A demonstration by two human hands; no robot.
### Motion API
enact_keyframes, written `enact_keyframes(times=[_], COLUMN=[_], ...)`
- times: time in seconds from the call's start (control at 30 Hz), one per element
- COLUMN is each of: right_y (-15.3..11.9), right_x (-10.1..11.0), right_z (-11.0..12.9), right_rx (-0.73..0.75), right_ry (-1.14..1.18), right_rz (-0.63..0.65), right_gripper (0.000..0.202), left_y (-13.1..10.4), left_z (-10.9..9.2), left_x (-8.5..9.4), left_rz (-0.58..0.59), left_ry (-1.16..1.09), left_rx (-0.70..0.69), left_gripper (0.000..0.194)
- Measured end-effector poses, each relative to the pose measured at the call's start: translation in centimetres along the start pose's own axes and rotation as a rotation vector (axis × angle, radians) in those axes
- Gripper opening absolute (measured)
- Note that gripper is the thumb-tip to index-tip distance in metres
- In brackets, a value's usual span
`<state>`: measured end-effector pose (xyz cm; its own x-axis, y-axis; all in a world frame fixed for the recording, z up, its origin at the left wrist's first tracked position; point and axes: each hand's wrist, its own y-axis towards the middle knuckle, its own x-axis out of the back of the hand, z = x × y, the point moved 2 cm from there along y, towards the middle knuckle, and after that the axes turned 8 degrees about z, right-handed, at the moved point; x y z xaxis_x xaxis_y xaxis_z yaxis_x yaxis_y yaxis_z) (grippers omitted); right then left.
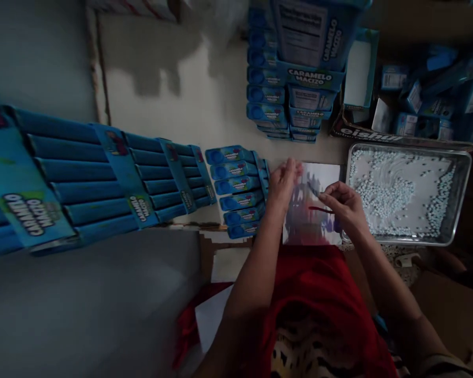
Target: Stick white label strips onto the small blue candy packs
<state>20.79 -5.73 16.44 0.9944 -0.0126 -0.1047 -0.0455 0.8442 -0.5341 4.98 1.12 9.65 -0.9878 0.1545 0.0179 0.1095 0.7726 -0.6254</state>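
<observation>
My left hand (286, 181) is at the left edge of a shiny, reflective sheet (311, 231), its fingers stretched out towards the sheet, with nothing visible in them. Over the right part of the sheet, my right hand (345, 205) has thumb and fingers pinched together on the end of a thin dark strip (312, 189), whose kind I cannot make out. Just below those fingers is a thin red stick-like thing (320, 209); whether the hand also holds it is unclear. Right of this hand stands a metal tray (463, 194) with many small pale candy-like pellets (390, 194).
Blue boxes marked Caramelo Macizo (236, 185) stand in a row at my left, with larger blue packs (130, 178) further left. More blue boxes (309, 76) are stacked behind the sheet. A cardboard carton (370, 131) holding jumbled blue boxes stands behind the tray.
</observation>
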Motion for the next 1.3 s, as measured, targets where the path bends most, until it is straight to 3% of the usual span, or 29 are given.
enact_keyframes(times=[0.1, 0.2, 0.33, 0.43, 0.57, 0.73, 0.83, 0.93, 1.1, 1.3], right_y=[0.2, 0.3, 0.4, 1.1, 4.1, 9.3, 11.2, 11.7, 11.9, 12.3], right_x=[0.3, 0.6, 0.4, -1.4, -6.5, -13.2, -15.6, -16.9, -17.6, -17.7], right_z=[1.4, 1.7, 1.6, 1.7, 2.2, 3.3, 3.7, 4.1, 4.5, 4.4], right_rx=[-0.033, -0.037, -0.097, -0.190, -0.135, 0.094, 0.114, 0.113, 0.122, 0.081], right_ry=[0.095, 0.098, 0.089, 0.108, 0.034, -0.395, -0.579, -0.659, -0.747, -0.767], right_rz=[0.048, 0.029, -0.006, -0.031, -0.014, -0.036, -0.051, -0.069, -0.142, -0.135], right_gripper=[0.040, 0.040, 0.039, 0.039, 0.039, 0.029, 0.025, 0.024, 0.021, 0.021], left_y=[-2.4, -4.3, -5.9, -7.0, -7.6, -5.4, -3.5, -2.2, -1.2, -0.6], left_z=[0.0, -0.5, -1.2, -2.0, -3.0, -3.1, -2.9, -2.9, -2.8, -2.4], left_x=[-0.7, -1.1, -0.2, 1.9, 7.0, 14.2, 16.9, 18.3, 18.8, 18.9], left_rz=[0.268, 0.399, 0.210, 0.056, -0.166, -0.351, -0.380, -0.362, -0.282, -0.234], left_ry=[-0.418, -0.589, -0.599, -0.505, -0.302, -0.221, -0.207, -0.182, -0.314, -0.406], left_rx=[0.220, 0.208, 0.118, 0.026, -0.085, -0.178, -0.213, -0.204, -0.124, -0.072], left_gripper=[0.073, 0.070, 0.056, 0.045, 0.033, 0.025, 0.021, 0.020, 0.023, 0.024])
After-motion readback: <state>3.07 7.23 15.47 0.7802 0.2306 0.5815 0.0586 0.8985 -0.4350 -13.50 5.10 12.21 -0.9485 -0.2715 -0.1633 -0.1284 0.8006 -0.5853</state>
